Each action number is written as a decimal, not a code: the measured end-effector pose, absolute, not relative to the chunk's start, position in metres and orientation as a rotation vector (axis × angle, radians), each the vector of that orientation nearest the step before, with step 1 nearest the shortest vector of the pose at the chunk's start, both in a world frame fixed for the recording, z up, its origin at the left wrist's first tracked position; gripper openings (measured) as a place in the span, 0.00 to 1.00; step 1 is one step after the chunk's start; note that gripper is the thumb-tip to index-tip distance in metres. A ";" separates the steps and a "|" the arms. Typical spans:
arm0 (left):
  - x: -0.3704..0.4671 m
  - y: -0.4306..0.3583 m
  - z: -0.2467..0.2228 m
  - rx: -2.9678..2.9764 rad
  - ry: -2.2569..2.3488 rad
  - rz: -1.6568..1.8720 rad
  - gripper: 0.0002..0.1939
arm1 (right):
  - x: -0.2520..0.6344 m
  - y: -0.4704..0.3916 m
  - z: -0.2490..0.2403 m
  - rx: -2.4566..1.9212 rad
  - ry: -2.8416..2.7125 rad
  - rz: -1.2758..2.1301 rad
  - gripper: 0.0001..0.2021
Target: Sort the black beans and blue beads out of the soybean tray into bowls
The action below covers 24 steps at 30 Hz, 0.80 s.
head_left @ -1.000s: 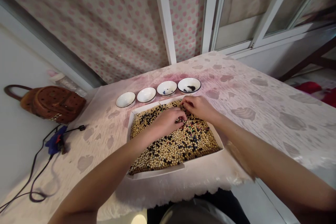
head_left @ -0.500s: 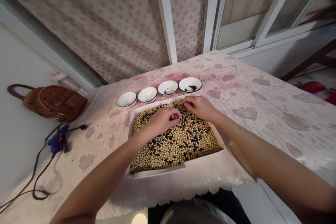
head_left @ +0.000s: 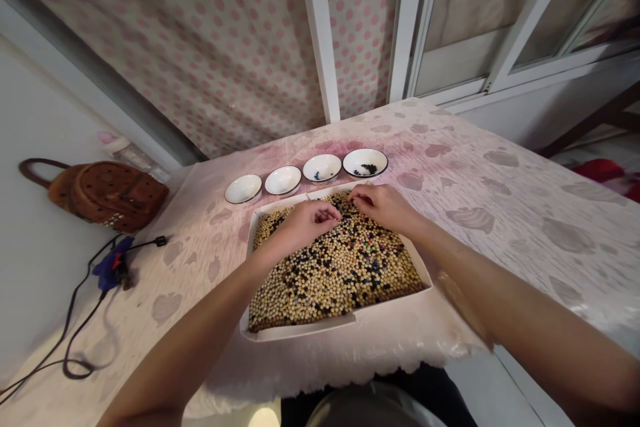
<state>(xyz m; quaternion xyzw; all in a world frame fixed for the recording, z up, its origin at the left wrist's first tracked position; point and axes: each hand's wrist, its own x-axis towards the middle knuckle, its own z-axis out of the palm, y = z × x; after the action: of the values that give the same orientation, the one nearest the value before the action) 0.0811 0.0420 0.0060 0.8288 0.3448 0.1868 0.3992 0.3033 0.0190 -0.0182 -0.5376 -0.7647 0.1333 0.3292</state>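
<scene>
A shallow white box (head_left: pixel 300 331) full of small tan, black and a few coloured beads (head_left: pixel 320 280) lies on the table. Over its upper middle is my left hand (head_left: pixel 313 221), fingers curled together in a pinch; what they hold, if anything, is too small to see. My right hand (head_left: pixel 377 205) is at the box's far right part, thumb and fingers closed near dark beads. Behind the box stand white bowls: one with black beads (head_left: pixel 365 159), one with a few blue beads (head_left: pixel 321 163), and two more bowls (head_left: pixel 283 177) (head_left: pixel 243 185) farther left.
A brown bag (head_left: pixel 115 193) sits at the table's left, with a bottle (head_left: pixel 133 157) behind it. A blue tool with a black cable (head_left: pixel 111 270) lies in front of the bag. A dotted curtain hangs beyond the patterned tablecloth (head_left: pixel 470 200).
My left hand has moved slightly left and away from me over the beads. My right hand stays nearly in place. The whole view has shifted slightly.
</scene>
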 end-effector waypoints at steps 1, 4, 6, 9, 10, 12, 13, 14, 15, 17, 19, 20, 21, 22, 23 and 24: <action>0.083 0.040 0.006 2.152 0.867 0.464 0.07 | 0.303 0.019 -0.018 -1.408 -2.003 0.343 0.11; 0.090 0.034 0.009 2.340 0.835 0.416 0.06 | 0.303 0.018 -0.018 -1.412 -2.006 0.329 0.11; 0.096 0.031 0.011 2.463 0.822 0.383 0.06 | 0.303 0.018 -0.018 -1.405 -2.008 0.333 0.11; 0.102 0.030 0.012 2.565 0.798 0.344 0.05 | 0.304 0.019 -0.018 -1.392 -2.008 0.347 0.12; 0.103 0.030 0.011 2.579 0.788 0.336 0.05 | 0.304 0.019 -0.019 -1.390 -2.008 0.348 0.12; 0.104 0.031 0.010 2.595 0.780 0.329 0.04 | 0.304 0.020 -0.019 -1.388 -2.014 0.345 0.12; 0.104 0.031 0.009 2.602 0.781 0.328 0.04 | 0.304 0.020 -0.020 -1.390 -2.017 0.343 0.12; 0.104 0.032 0.009 2.608 0.783 0.327 0.04 | 0.304 0.020 -0.020 -1.394 -2.019 0.340 0.11; 0.104 0.032 0.008 2.614 0.788 0.327 0.04 | 0.304 0.020 -0.020 -1.398 -2.020 0.340 0.11; 0.104 0.032 0.008 2.621 0.795 0.328 0.04 | 0.304 0.020 -0.020 -1.402 -2.017 0.342 0.11; 0.105 0.032 0.007 2.621 0.797 0.324 0.05 | 0.304 0.020 -0.019 -1.403 -2.016 0.345 0.11; 0.105 0.032 0.007 2.620 0.798 0.320 0.05 | 0.304 0.019 -0.019 -1.402 -2.016 0.348 0.11; 0.106 0.032 0.006 2.617 0.797 0.316 0.05 | 0.304 0.019 -0.019 -1.401 -2.015 0.350 0.11; 0.107 0.032 0.006 2.616 0.797 0.315 0.05 | 0.304 0.019 -0.019 -1.399 -2.014 0.351 0.11; 0.107 0.032 0.006 2.614 0.798 0.318 0.06 | 0.304 0.019 -0.019 -1.398 -2.013 0.352 0.11; 0.107 0.032 0.007 2.609 0.799 0.323 0.06 | 0.304 0.019 -0.019 -1.397 -2.013 0.353 0.11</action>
<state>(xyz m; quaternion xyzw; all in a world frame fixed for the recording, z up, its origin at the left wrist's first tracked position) 0.1074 0.0320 0.0068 0.9312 0.2852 0.1151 0.1957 0.3039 0.0191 -0.0188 -0.5333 -0.7685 0.1346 0.3270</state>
